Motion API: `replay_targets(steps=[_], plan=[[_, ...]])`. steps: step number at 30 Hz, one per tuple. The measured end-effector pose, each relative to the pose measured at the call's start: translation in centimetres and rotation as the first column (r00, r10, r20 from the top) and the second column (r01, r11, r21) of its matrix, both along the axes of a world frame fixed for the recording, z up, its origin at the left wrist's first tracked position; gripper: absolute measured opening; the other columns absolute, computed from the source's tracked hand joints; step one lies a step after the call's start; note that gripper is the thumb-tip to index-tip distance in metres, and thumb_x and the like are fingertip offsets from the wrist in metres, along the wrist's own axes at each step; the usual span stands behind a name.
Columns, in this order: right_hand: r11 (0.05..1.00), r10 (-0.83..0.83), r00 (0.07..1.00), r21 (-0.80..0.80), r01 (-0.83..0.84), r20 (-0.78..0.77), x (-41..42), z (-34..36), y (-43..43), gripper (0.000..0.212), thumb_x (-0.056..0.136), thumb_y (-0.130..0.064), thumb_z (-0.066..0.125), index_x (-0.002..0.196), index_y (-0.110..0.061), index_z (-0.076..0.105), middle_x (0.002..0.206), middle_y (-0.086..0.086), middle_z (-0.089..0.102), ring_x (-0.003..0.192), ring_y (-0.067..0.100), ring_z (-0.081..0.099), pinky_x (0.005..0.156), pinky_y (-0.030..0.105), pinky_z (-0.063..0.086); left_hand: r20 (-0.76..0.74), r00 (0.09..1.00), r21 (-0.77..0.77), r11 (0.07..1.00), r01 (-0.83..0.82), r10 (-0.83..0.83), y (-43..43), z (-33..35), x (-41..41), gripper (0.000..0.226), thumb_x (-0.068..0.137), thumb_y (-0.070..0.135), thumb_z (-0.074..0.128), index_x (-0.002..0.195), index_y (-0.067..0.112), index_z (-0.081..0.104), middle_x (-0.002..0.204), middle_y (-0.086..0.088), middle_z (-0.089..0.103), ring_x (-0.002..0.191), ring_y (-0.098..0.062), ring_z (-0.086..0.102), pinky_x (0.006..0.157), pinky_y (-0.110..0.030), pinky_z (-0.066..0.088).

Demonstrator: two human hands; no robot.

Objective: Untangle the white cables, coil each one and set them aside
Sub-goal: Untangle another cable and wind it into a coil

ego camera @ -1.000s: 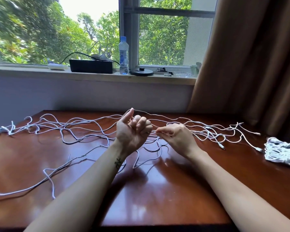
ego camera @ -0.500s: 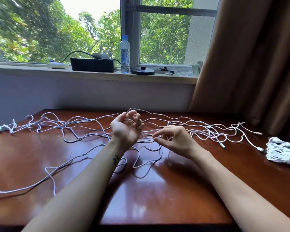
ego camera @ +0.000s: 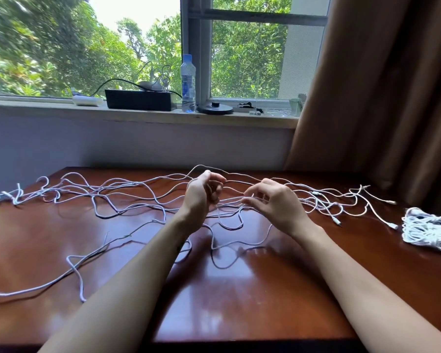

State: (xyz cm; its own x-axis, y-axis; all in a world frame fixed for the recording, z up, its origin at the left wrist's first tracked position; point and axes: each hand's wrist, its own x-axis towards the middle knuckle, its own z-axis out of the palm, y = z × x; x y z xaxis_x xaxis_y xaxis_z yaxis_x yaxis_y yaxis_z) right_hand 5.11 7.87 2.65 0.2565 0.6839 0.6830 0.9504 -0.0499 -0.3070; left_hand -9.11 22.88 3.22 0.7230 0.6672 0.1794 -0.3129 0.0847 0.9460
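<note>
Both hands are raised over the middle of the table [ego camera: 239, 289], close together. The left hand [ego camera: 204, 194] has its fingers curled round a strand that arches up over its knuckles, and the right hand [ego camera: 273, 205] pinches another stretch between thumb and fingertips.

From where I stand, the risk is a hard pull. The white cables [ego camera: 138, 183] cross each other many times between the hands and either end of the table, so drawing one strand taut could cinch those crossings into real knots. The plugs [ego camera: 393, 226] on the right look likely to catch in a loop as they drag through. One long run also trails off the near left edge and might slide to the floor.

The cables are thin and limp, sprawled in loose loops from the far left corner across to the right. A coiled bundle [ego camera: 428, 230] sits apart at the right edge, just beyond the loose ends.
</note>
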Motion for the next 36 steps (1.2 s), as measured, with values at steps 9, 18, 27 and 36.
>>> replay_targets(steps=[9,18,27,36], plan=[[0.985,-0.155,0.986,0.083,0.149,0.059,-0.1,-0.1,0.0,0.049,0.073,-0.076,0.062,0.075,-0.028,0.07,0.072,-0.011,0.066,0.07,0.012,0.063,0.064,0.036,0.053,-0.036,0.999,0.208,0.978,-0.008,0.016,-0.6,-0.3,0.4,0.044,0.109,0.022,0.029,0.087,0.006,0.064,0.067,-0.003,0.049,0.054,-0.011,0.035,0.049,-0.022,0.026],[0.991,0.118,0.993,0.053,-0.119,0.015,0.1,-0.1,0.1,0.007,0.093,-0.025,0.071,0.099,-0.025,0.075,0.086,-0.017,0.049,0.073,0.008,0.057,0.069,0.043,0.053,-0.197,0.977,0.444,0.896,0.019,0.077,-0.3,-1.4,0.7,0.049,0.11,0.027,0.031,0.085,0.009,0.068,0.066,-0.004,0.058,0.055,-0.011,0.047,0.054,-0.023,0.038],[0.959,-0.199,0.977,0.221,0.179,0.071,-0.4,0.7,-0.8,0.043,0.076,-0.067,0.07,0.076,-0.025,0.07,0.068,-0.013,0.058,0.063,0.01,0.057,0.058,0.031,0.047,-0.316,0.947,0.467,0.858,0.214,-0.064,-1.4,-1.3,-0.1,0.057,0.109,0.042,0.032,0.093,0.001,0.069,0.058,-0.002,0.044,0.044,-0.006,0.035,0.044,-0.018,0.03],[0.981,0.123,0.985,0.164,-0.102,-0.124,0.1,0.5,-0.5,0.013,0.091,-0.03,0.074,0.086,-0.019,0.068,0.082,-0.012,0.063,0.072,0.003,0.061,0.065,0.013,0.043,-0.385,0.91,0.491,0.802,0.341,-0.151,-1.0,-1.4,-0.7,0.028,0.085,0.045,0.058,0.082,0.017,0.064,0.054,0.009,0.04,0.045,-0.007,0.032,0.044,-0.021,0.025]])
